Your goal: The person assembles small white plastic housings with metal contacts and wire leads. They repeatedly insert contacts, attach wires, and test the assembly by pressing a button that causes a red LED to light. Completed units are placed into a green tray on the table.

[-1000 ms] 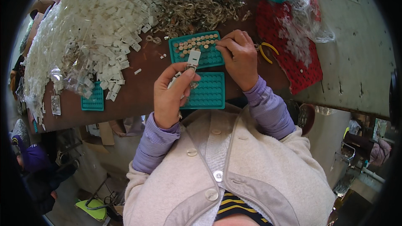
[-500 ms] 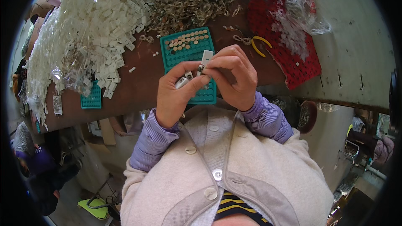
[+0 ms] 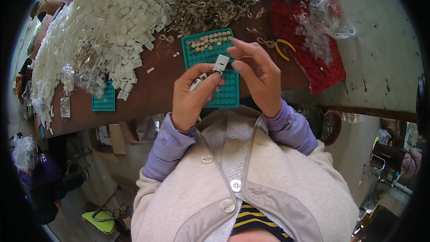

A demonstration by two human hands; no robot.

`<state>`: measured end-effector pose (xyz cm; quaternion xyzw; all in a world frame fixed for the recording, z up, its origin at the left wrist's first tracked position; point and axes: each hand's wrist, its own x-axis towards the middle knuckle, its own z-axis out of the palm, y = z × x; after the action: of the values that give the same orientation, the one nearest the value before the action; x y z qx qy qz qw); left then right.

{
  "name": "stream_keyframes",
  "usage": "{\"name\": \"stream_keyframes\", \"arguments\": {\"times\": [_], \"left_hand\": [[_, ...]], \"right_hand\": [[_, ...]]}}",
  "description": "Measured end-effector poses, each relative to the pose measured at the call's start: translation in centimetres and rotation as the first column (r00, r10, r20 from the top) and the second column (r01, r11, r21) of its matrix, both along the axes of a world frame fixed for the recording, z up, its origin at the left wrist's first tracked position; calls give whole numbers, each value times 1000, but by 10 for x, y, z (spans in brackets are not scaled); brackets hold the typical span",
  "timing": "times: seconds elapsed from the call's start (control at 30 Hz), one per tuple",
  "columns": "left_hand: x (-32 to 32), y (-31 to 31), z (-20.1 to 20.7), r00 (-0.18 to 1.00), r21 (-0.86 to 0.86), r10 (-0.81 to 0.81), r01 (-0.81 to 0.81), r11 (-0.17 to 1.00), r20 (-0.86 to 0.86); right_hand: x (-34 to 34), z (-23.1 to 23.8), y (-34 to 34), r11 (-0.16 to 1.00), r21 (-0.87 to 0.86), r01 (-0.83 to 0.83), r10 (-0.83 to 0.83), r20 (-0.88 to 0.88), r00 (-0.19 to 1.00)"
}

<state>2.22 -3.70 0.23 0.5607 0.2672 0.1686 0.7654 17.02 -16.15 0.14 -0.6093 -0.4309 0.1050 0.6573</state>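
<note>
A white casing is gripped between the thumb and fingers of the left hand, above the adjoining edges of two teal trays; further white pieces are held in the same closed fingers. The right hand is positioned just beside the casing, thumb and forefinger parted; the upper tray, partly filled with round discs, is partly covered by both hands; the lower tray is overlapped at left; the table is bordered by piled white parts, tangled wires and red cloth, against which yellow handles are rested.
</note>
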Motion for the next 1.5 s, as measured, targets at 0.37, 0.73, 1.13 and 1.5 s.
{"name": "stream_keyframes", "arguments": {"times": [0.37, 0.73, 1.13, 1.5], "left_hand": [[12, -13, 7, 992, 23, -119, 119, 993, 27], [60, 5, 45, 977, -55, -180, 187, 981, 112], [82, -20, 49, 955, -430, -289, 289, 855, 68], [64, -15, 22, 978, -370, -182, 207, 906, 103]], "right_hand": [[13, 1, -13, 989, -7, 145, -137, 284, 949], [58, 26, -10, 971, 241, -7, -123, 519, 846], [57, 34, -57, 891, 318, 325, -450, 713, 538], [62, -23, -102, 967, 181, 179, -241, 419, 875]]}}
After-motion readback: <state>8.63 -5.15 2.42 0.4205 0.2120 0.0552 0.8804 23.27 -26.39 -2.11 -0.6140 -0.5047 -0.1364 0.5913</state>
